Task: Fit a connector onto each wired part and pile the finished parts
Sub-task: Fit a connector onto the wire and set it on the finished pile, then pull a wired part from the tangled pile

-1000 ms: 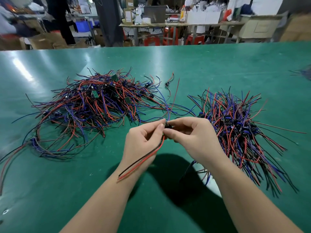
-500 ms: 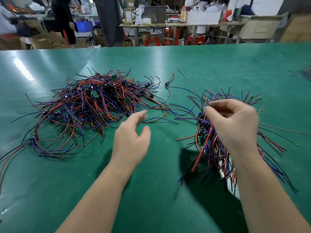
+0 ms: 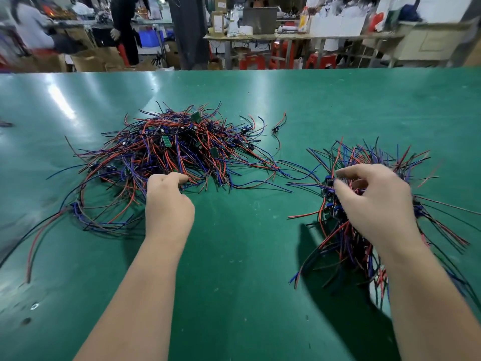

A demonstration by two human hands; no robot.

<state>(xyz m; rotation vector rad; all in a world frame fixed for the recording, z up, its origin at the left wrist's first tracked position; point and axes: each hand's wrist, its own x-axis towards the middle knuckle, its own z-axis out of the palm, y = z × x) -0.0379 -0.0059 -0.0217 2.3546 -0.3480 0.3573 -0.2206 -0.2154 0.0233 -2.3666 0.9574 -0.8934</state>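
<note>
Wired parts [image 3: 182, 162] are thin red, black and blue leads joined to small dark bodies, and they lie in two tangles on the green tabletop [image 3: 247, 256]. The left pile [image 3: 145, 152], at about 10 o'clock, is the broader one, with small green boards [image 3: 195, 116] showing among its wires and long leads trailing off toward 8 o'clock. The right pile [image 3: 343, 243], at 3 o'clock, bristles with leads fanning outward. One stray part [image 3: 277, 128] lies alone at 12 o'clock between the piles.

The left hand [image 3: 168, 207] has its fingers curled down into the near edge of the left pile; whether it grasps a wire cannot be told. The right hand [image 3: 374, 204] sits over the right pile, thumb and forefinger bent close around a small dark-blue piece at the pile's 9 o'clock edge, but blur hides whether they pinch it.

Cardboard boxes [image 3: 88, 61] stand beyond the tabletop at 11 o'clock, their contents unseen.
</note>
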